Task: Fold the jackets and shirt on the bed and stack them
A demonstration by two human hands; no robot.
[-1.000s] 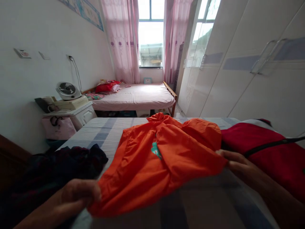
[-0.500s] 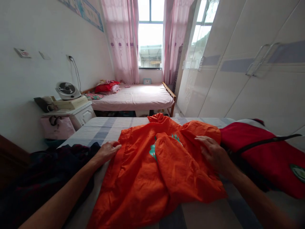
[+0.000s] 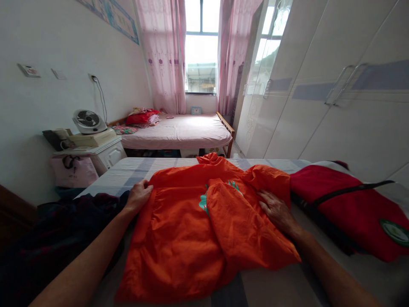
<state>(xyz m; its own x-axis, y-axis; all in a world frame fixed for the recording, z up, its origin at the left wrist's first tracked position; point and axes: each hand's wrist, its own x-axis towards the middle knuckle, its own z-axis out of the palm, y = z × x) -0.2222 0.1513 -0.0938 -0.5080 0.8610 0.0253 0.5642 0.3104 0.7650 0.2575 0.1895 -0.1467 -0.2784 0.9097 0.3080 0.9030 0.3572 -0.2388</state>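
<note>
An orange jacket (image 3: pixel 179 230) with a green print lies spread on the striped bed sheet (image 3: pixel 134 170), one sleeve folded across its front. My left hand (image 3: pixel 139 195) is closed on the jacket's left edge, fingers pinching the cloth. On the right side of the jacket, my right hand (image 3: pixel 277 209) rests with fingers stretched out flat on the fabric. To the left lies a dark plaid garment (image 3: pixel 79 226), partly behind my left forearm. A red garment (image 3: pixel 348 200) with a black strap and a round green badge lies to the right, beside the jacket's sleeve.
Beyond the near bed stands a second bed (image 3: pixel 185 130) with a pink sheet and folded red bedding (image 3: pixel 142 117). A small fan (image 3: pixel 89 121) sits on a box on the white cabinet (image 3: pixel 111 157) at left. White wardrobes (image 3: pixel 319 111) line the right side.
My left hand has moved left, drawing the jacket's edge outward and smoothing that side. My right hand has come down flat onto the cloth, slightly lower.
</note>
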